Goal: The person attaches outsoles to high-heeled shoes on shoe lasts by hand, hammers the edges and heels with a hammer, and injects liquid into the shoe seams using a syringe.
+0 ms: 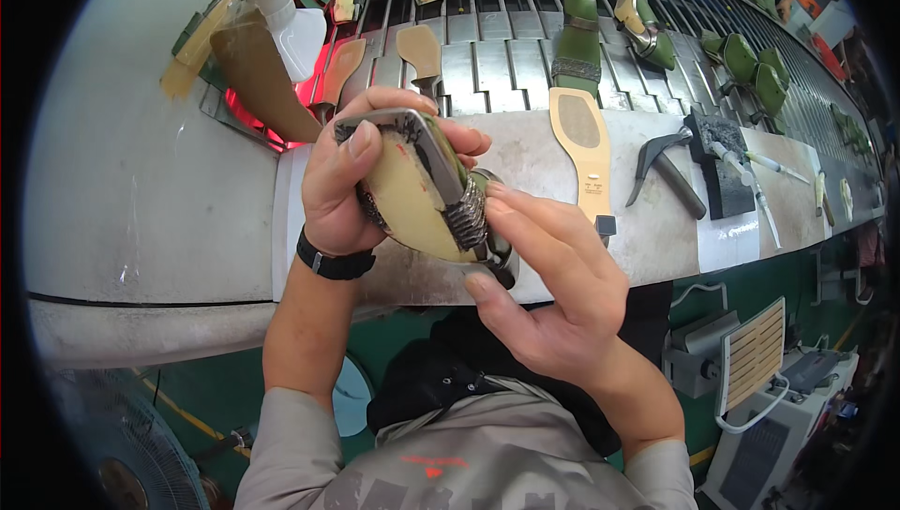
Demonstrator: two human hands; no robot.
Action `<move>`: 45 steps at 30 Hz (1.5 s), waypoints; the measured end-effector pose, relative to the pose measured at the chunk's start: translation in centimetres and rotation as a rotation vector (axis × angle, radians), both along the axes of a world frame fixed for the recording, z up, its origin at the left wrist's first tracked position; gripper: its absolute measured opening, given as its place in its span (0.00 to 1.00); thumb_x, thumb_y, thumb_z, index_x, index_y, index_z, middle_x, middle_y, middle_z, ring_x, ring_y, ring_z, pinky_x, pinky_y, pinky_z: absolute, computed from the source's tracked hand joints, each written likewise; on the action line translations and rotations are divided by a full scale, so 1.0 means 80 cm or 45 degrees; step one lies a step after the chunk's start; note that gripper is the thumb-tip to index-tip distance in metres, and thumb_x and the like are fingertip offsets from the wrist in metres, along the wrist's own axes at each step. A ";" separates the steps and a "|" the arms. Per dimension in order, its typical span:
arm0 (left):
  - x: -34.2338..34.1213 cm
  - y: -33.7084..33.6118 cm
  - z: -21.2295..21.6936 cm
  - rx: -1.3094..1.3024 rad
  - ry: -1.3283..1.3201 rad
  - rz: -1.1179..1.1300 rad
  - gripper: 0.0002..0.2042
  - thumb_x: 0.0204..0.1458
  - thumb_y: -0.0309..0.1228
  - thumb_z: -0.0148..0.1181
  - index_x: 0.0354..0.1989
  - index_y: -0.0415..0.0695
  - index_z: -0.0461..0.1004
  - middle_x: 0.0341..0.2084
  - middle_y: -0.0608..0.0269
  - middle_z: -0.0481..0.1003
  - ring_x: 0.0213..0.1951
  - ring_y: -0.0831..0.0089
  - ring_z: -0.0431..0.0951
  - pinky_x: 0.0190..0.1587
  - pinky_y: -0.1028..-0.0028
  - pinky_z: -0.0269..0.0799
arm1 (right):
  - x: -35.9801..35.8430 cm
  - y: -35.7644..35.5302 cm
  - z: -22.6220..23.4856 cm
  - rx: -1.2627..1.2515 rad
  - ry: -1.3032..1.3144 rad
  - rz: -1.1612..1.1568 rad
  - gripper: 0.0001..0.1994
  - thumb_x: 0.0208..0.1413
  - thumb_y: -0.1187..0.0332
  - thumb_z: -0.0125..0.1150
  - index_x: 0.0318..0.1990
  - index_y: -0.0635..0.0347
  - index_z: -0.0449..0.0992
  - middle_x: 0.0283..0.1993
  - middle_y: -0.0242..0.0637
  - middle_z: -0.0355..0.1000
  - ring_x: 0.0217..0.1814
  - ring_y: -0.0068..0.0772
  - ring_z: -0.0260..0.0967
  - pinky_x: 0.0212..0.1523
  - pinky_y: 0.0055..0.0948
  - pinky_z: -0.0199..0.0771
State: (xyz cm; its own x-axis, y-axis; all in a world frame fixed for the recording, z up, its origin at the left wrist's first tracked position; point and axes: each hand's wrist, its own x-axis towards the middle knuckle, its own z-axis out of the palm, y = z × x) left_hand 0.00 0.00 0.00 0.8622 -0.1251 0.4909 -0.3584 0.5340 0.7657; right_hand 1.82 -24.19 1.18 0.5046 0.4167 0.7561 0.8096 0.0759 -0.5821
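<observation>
Unfinished shoe (422,193) held up above the near edge of the worktable (525,146), pale face upward. Left hand (333,175) clamped round 1 end of it, thumb pressed on the pale face's edge, fingers wrapped behind. Right hand (567,285) half-spread, closed on nothing: fingertips at the ribbed dark strap (466,219) on the shoe's side, thumb apart from the fingers near the lower end (whether the thumb tip touches is unclear from this angle). Risk 1, judged: the left hand seems to carry nearly all the weight, so a slipping thumb could tip the shoe onto the table edge and scuff the strap. Risk 2: uneven pressure from the right fingertips could drag the strap out of line or crease it. Risk 3: if the pale face is tacky, which cannot be told here, a stray thumb would mark it. To the right, a tan sole (591,156) lies on the table; farther along, a hammer (681,184) lies near a black block (722,187), slim white tools (774,166) on and beside it. A wide swing of the right hand could knock the sole askew or bring the hammer's head against it.
</observation>
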 end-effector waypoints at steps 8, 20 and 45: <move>-0.003 -0.013 0.011 -0.111 0.036 0.138 0.25 0.74 0.47 0.45 0.65 0.38 0.66 0.55 0.37 0.79 0.59 0.46 0.80 0.62 0.49 0.77 | 0.008 0.011 -0.004 0.027 -0.152 -0.105 0.23 0.49 0.83 0.75 0.56 0.70 0.82 0.54 0.56 0.82 0.52 0.50 0.83 0.52 0.37 0.83; -0.007 -0.030 0.026 -0.164 0.133 0.273 0.23 0.74 0.44 0.46 0.64 0.36 0.70 0.55 0.33 0.79 0.57 0.50 0.82 0.59 0.55 0.81 | 0.017 0.016 -0.001 -0.042 -0.519 -0.316 0.23 0.47 0.81 0.72 0.54 0.76 0.81 0.49 0.56 0.81 0.44 0.49 0.82 0.42 0.37 0.85; 0.028 -0.023 0.027 -0.274 0.148 0.187 0.28 0.74 0.53 0.43 0.70 0.42 0.65 0.55 0.37 0.78 0.60 0.50 0.79 0.57 0.54 0.84 | 0.024 -0.076 -0.091 -0.640 0.045 -0.780 0.23 0.55 0.74 0.72 0.58 0.72 0.77 0.63 0.57 0.75 0.58 0.51 0.79 0.60 0.42 0.77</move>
